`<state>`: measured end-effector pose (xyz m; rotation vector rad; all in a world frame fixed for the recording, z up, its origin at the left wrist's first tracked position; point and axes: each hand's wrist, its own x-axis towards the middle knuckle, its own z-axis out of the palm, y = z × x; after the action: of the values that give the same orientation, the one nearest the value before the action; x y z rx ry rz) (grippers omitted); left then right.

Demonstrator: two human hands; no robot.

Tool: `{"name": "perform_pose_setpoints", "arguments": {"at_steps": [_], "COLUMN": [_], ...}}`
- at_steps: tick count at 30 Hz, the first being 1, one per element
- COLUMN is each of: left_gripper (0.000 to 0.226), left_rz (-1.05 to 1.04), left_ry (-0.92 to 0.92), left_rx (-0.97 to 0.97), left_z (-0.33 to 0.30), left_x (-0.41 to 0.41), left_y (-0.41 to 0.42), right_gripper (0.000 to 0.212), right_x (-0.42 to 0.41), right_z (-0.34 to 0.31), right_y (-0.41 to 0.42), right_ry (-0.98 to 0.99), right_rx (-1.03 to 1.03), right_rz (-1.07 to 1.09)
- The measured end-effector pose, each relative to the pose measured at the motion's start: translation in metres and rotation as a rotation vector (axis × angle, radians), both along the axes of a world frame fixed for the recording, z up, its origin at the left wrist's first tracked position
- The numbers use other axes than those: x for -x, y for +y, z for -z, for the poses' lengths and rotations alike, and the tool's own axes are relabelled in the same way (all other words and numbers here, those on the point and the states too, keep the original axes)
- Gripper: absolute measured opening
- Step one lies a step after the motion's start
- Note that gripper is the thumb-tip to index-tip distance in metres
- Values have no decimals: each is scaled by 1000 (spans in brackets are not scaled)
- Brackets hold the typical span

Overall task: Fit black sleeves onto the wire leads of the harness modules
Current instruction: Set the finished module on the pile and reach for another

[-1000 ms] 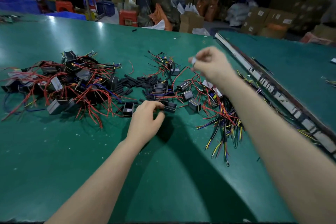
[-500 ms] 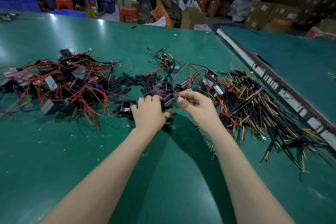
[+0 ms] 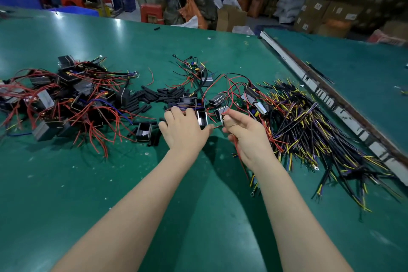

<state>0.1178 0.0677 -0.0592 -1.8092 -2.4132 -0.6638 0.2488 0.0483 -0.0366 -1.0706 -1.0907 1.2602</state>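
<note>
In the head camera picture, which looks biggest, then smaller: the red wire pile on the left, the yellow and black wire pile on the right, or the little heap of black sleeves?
1. Yellow and black wire pile and red wire pile: about alike, cannot rank them.
2. Heap of black sleeves: clearly smallest.

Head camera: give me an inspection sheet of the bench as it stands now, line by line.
Surface: green bench mat, specked with small debris.
Job's things: loose black sleeves at centre; finished-looking modules with red leads piled left; open black housing near the hands.
Clutter: stray red wire offcut.
Grippers: left hand rests fingers on the central modules; right hand pinches a red lead.
Cables: black-and-yellow wire bundle fanned right.
Surroundings: cardboard boxes, red stool behind.
</note>
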Motion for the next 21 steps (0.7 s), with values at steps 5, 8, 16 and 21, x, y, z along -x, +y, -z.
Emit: {"name": "perform_pose_setpoints", "arguments": {"at_steps": [5,8,16,21], "left_gripper": [41,34,23,18], "left_rz": [39,296,701,740], "left_ry": [-104,-271,-678,-869], "left_rx": [-36,-100,40,48], "left_z": [0,0,-18,-20], "left_x": [12,27,54,51], "left_y": [-6,-22,-50,-51], "right_gripper": [19,25,30,20], "right_x": [1,-1,-4,1], "right_z": [1,-3,-11,-13], "right_y": [-1,0,-9,-11], "right_ry": [10,53,-232,343], "right_rx": [-22,-55,-277,72], "right_rz": [-8,-9,-98,-225]}}
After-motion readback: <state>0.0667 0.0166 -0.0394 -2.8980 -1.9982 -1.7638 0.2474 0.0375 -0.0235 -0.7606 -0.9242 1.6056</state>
